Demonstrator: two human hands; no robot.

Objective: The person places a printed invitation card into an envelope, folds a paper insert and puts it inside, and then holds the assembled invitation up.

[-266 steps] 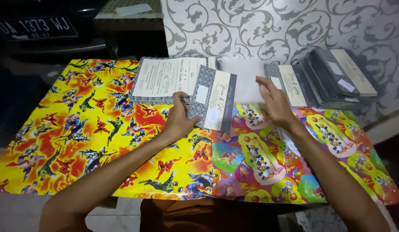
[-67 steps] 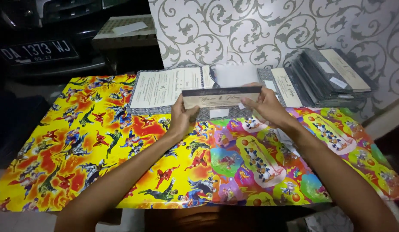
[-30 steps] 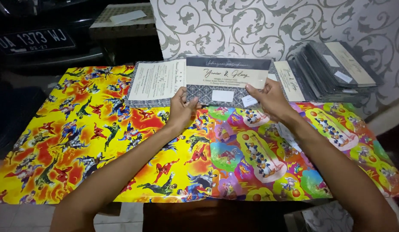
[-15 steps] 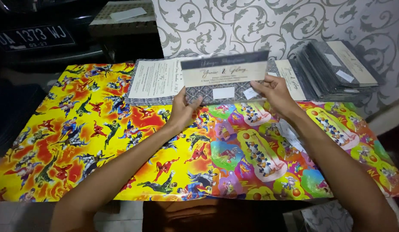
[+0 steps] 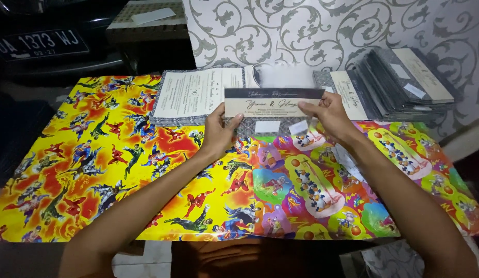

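Yellow hero-print wrap sheet (image 5: pixel 95 170) covers table's L side. Open printed card (image 5: pixel 193 95) lies flat at rear. L hand (image 5: pixel 219 131) pinches L end of folded invitation card (image 5: pixel 273 103), held upright above table. R hand (image 5: pixel 329 116) grips its R end. Multicolour cartoon wrap sheet (image 5: pixel 353 195) below; grey card stack (image 5: pixel 404 85) far R.

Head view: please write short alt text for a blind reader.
Left hand and right hand hold a long card by its ends above colourful cartoon sheets. A card stack lies at right.
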